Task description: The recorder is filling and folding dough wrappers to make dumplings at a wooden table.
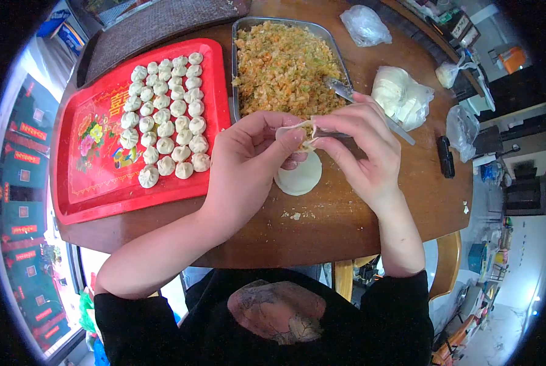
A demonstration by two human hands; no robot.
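Note:
My left hand [259,151] holds a round dough wrapper with filling [307,131] between thumb and fingers. The fingertips of my right hand [357,142] pinch the wrapper's right edge, and a metal utensil lies across that palm. Beneath the hands, round dough wrappers [299,176] rest on the wooden table. Just beyond is a metal tray [235,59] heaped with chopped filling [284,64]; a flat metal blade [341,89] touches the heap at its right. To the left, a red tray [92,203] carries rows of pleated dumplings [165,129].
A dark textured tray [163,34] lies behind the red one. On the right are a plastic bag of stacked wrappers [400,97], a crumpled clear bag [366,25], another clear bag [463,130] and a black object [445,157]. Dough crumbs dot the wooden table [263,238].

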